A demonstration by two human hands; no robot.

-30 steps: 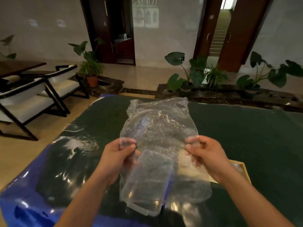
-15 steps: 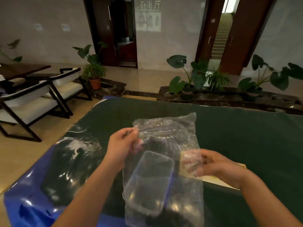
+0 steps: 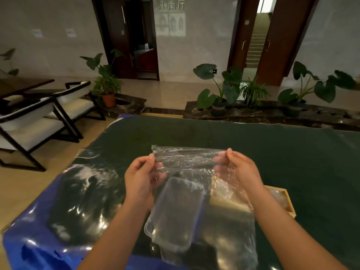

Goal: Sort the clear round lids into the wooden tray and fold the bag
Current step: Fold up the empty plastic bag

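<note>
One wide table [image 3: 292,162], draped in dark green cloth with a glossy blue edge, is seen from above. Over its near side a clear plastic bag [image 3: 229,230] is held up and stretched flat. Its top edge is pulled taut and level, apparently so that a clean fold can be made. A wooden tray [image 3: 288,203], partly covered by the bag's right side, is set on the cloth within easy reach. At its right end pale glossy shapes [image 3: 279,195] are seen, judged to be the sorted lids, though their outline cannot be made out. A clear rectangular container [image 3: 175,213] is seen through the film; whether it lies inside the bag or beneath it cannot be told. The bag's upper left corner is pinched by the left hand [image 3: 139,180] and its upper right corner by the right hand [image 3: 241,172], with fingers curled onto the film.
</note>
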